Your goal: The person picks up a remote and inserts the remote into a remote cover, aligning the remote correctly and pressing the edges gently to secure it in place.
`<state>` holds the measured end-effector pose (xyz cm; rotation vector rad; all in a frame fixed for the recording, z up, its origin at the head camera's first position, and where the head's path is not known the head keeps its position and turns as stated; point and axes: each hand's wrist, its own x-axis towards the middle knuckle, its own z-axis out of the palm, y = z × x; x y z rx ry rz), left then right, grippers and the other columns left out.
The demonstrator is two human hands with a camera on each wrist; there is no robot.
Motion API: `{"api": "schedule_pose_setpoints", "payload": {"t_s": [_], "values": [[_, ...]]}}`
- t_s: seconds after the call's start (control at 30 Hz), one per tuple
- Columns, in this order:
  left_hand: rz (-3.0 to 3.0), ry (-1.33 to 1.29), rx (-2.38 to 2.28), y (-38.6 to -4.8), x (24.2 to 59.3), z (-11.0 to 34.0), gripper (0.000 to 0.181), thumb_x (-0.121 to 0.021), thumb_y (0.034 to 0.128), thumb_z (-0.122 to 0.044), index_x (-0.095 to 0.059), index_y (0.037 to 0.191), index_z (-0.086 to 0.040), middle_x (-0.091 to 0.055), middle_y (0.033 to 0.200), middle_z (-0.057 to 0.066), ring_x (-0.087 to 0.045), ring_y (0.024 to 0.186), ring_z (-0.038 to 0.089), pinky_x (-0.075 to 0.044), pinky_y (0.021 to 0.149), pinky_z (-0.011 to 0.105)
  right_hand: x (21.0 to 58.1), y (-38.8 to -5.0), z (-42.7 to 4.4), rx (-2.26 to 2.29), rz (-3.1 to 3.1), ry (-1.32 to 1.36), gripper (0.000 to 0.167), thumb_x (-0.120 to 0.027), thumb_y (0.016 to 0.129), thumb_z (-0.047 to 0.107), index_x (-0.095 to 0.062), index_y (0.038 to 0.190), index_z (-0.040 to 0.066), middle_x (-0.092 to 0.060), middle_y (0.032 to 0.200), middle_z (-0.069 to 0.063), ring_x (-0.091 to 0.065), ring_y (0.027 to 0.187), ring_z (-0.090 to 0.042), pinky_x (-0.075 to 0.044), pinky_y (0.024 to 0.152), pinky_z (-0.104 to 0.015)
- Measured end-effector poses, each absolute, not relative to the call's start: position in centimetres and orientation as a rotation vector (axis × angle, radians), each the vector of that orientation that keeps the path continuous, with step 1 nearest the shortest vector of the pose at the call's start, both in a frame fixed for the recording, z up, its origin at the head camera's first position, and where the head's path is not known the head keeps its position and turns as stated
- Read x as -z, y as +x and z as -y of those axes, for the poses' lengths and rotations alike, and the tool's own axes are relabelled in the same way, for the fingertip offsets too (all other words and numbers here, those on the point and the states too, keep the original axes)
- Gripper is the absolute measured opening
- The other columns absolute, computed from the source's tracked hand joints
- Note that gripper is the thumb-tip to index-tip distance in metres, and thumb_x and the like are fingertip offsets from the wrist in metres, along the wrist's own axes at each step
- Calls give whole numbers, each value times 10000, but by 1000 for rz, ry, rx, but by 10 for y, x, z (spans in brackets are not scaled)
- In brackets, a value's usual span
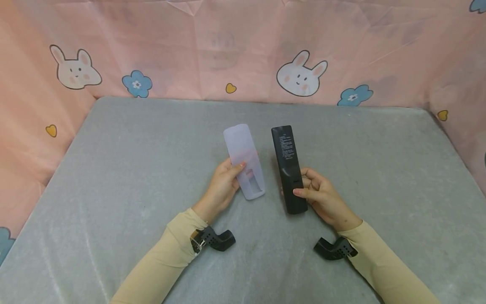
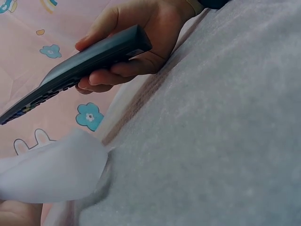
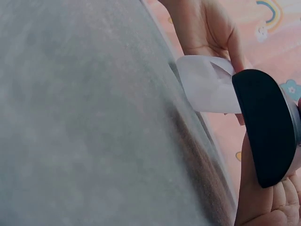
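Observation:
In the head view my left hand (image 1: pixel 222 183) grips a translucent whitish remote control cover (image 1: pixel 243 145), thumb on its upper face and fingers beneath. A cut-out shows near the cover's lower end. To the right, my right hand (image 1: pixel 322 194) holds a black remote control (image 1: pixel 286 164) with its back upward, printed text showing. The cover and the remote are apart, both raised over the table. In the left wrist view, the buttons of the remote (image 2: pixel 94 59) face down, and the cover (image 2: pixel 56 169) is at lower left. The right wrist view shows the cover (image 3: pixel 202 87) behind the remote's end (image 3: pixel 265 127).
A grey cloth-covered table (image 1: pixel 152 139) spreads under both hands. Pink curtain (image 1: pixel 243 46) with rabbits and flowers hangs behind it and at the sides. Black wrist cameras (image 1: pixel 218 240) sit on both beige sleeves (image 1: pixel 163 257).

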<state>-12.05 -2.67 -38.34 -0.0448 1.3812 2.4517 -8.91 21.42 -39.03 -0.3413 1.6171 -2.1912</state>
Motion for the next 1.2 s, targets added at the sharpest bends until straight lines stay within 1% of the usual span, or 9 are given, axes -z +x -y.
{"api": "schedule_pose_setpoints", "payload": {"t_s": [0.2,0.33,0.43,0.53,0.73,0.9,1.07,1.2], "values": [[-1400,-74,-2454,-121,382,27,385,-373,971,38,-368,1343,138,-430,1379,264,-509,1182,254,-386,1027,404,390,-89,-214,2139,-1599,-356,302,-516,869,-124,-516,1115,52,-691,988,-72,-673,893,-198,-530,774,-279],[-1407,-122,-2487,-122,382,28,374,-376,975,22,-380,1329,142,-467,1345,257,-571,1079,188,-410,1004,405,390,-90,-215,2067,-1586,-414,290,-518,880,-107,-508,1128,42,-690,994,-96,-676,889,-223,-524,797,-289],[-1392,-135,-2520,-122,381,28,365,-368,987,-2,-387,1323,138,-494,1316,244,-592,1014,143,-433,978,380,391,-91,-216,2025,-1572,-461,289,-508,891,-100,-501,1150,28,-687,1014,-121,-679,886,-253,-525,817,-312],[-1379,-117,-2551,-123,381,30,363,-355,998,-17,-387,1328,131,-498,1325,227,-590,1027,129,-442,962,350,391,-91,-216,2005,-1573,-476,288,-491,899,-95,-507,1159,28,-678,1035,-131,-680,866,-262,-529,818,-334],[-1355,-116,-2612,-126,380,33,360,-358,999,-21,-397,1328,120,-499,1340,208,-582,1055,128,-446,940,311,390,-91,-216,2005,-1563,-444,259,-478,904,-82,-511,1139,21,-624,1071,-145,-664,809,-249,-548,766,-384],[-1334,-129,-2643,-126,379,34,351,-359,997,-19,-405,1315,124,-523,1318,199,-593,1039,124,-454,932,300,389,-90,-215,1994,-1593,-444,251,-478,911,-68,-498,1151,1,-623,1028,-156,-647,778,-240,-548,740,-380],[-1316,-130,-2665,-127,380,34,346,-359,996,-16,-407,1308,126,-543,1302,187,-589,1053,133,-436,960,311,389,-90,-215,1987,-1615,-444,253,-484,912,-61,-495,1158,-6,-622,1044,-150,-641,775,-243,-544,751,-385],[-1316,-151,-2682,-128,379,36,343,-365,994,-17,-410,1303,126,-591,1238,142,-594,1032,130,-448,941,300,389,-90,-215,1983,-1627,-442,249,-495,913,-57,-500,1156,-2,-617,1082,-142,-643,782,-245,-543,755,-387]]}}
